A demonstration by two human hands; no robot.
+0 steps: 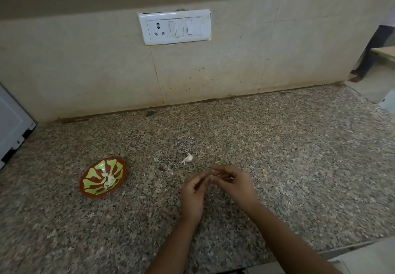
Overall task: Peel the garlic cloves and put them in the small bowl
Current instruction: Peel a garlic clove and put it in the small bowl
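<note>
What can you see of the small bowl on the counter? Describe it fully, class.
The bowl is small, round and shallow, with a reddish-brown rim and outside and light green petal shapes inside. It looks glazed; the material cannot be told. It stands upright on the speckled stone counter, toward the view's left. A few pale peeled garlic cloves lie in it. Nothing else touches it: the left hand and right hand are apart from it, to its right.
</note>
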